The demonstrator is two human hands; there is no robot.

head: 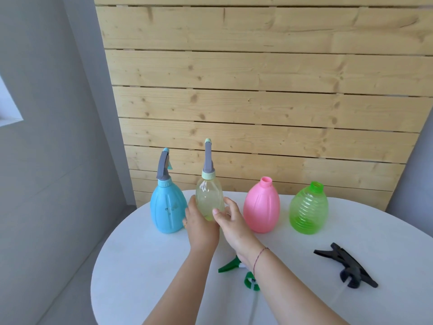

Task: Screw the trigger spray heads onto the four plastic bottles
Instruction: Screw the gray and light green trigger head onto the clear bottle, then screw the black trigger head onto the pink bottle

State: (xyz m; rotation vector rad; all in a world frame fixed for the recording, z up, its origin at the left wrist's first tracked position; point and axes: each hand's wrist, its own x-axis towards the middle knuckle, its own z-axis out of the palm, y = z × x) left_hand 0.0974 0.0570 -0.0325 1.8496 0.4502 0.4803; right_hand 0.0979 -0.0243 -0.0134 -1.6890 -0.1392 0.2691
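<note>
Four bottles stand in a row at the back of the white table (145, 266). The blue bottle (166, 207) on the left carries a grey spray head. Beside it the pale yellow bottle (208, 195) also has a grey head with a mint collar. My left hand (200, 225) wraps its lower left side. My right hand (230, 219) touches its right side, fingers spread. The pink bottle (261, 207) and the green ribbed bottle (308, 208) have bare necks. A green spray head (234, 266) lies partly hidden under my right wrist. A black spray head (346, 266) lies at the right.
A wall of light wooden planks (257, 90) rises just behind the bottles. Grey walls flank it on both sides. The round table's edge curves off to the left and front, with floor below at the left.
</note>
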